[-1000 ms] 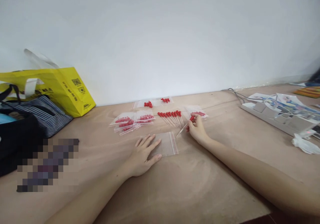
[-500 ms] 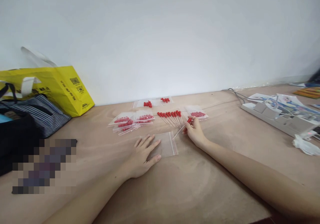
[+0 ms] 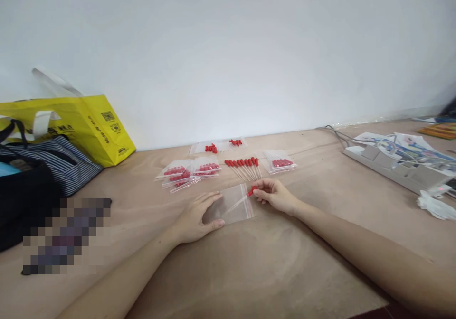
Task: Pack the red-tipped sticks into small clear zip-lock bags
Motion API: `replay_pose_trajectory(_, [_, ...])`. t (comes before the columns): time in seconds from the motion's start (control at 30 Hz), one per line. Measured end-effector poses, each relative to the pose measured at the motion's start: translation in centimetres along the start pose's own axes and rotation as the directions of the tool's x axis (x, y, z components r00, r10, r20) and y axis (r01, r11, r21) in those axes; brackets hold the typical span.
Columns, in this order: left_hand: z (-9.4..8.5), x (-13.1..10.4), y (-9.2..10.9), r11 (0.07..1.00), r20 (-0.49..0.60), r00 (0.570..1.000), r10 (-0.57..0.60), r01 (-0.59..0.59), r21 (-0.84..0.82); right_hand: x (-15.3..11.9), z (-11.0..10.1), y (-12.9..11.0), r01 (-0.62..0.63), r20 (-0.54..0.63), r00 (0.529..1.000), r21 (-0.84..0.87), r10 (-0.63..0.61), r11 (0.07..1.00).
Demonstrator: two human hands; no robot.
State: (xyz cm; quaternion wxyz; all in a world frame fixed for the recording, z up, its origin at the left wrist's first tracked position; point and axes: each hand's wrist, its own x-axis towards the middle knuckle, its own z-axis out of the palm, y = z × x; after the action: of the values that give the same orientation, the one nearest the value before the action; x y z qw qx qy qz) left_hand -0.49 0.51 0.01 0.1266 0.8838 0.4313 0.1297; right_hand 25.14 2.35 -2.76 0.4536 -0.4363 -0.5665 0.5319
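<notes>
My left hand (image 3: pixel 192 218) rests on the left end of a clear zip bag (image 3: pixel 234 216), thumb and fingers apart. Between the fingertips of my right hand (image 3: pixel 277 196) is a dropper (image 3: pixel 250 192), gripped by its red bulb. Its thin clear tube slants down to the left over the bag's area; whether it is inside or on top I cannot tell. Just beyond, several loose droppers (image 3: pixel 241 163) lie in a fanned row, red bulbs away from me. Filled zip bags with red bulbs (image 3: pixel 178 173) overlap at the left, and another filled bag (image 3: pixel 282 163) lies at the right.
More red-bulbed droppers (image 3: pixel 211 148) lie near the wall on clear plastic. At the left stand a yellow bag (image 3: pixel 103 134) and a striped bag (image 3: pixel 76 167). A power strip (image 3: pixel 384 172) with cables and a crumpled tissue (image 3: pixel 435 207) are at the right.
My right hand has moved left and nearer with the dropper, bringing its tube across the bag's zip end. My left hand has shifted slightly left, its fingers closer together.
</notes>
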Motion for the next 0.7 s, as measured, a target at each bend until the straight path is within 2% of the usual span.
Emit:
replay_pose_trajectory(0.1, [0.1, 0.0, 0.2, 1.0, 0.01, 1.0, 0.002, -0.002, 0.018, 0.0, -0.4, 0.0, 0.022, 0.123, 0.992, -0.101, -0.01, 0.995])
replay_pose_trajectory(0.27, [0.0, 0.0, 0.7, 0.999, 0.033, 0.999, -0.012, 0.01, 0.044, 0.6, -0.5, 0.4, 0.141, 0.267, 0.961, -0.262, -0.068, 0.955])
replay_pose_trajectory(0.5, [0.1, 0.1, 0.6, 0.999, 0.045, 0.999, -0.017, 0.015, 0.049, 1.3, 0.3, 0.6, 0.305, 0.325, 0.922, -0.269, -0.212, 0.914])
replay_pose_trajectory(0.6, [0.1, 0.1, 0.5, 0.999, 0.037, 0.999, -0.011, 0.01, 0.042, 1.5, 0.8, 0.5, 0.279, 0.393, 0.904, -0.247, -0.167, 0.928])
replay_pose_trajectory(0.7, [0.1, 0.0, 0.5, 1.0, 0.039, 0.999, -0.008, 0.007, 0.026, 1.5, 1.3, 0.5, 0.188, 0.38, 0.922, -0.282, -0.071, 0.941])
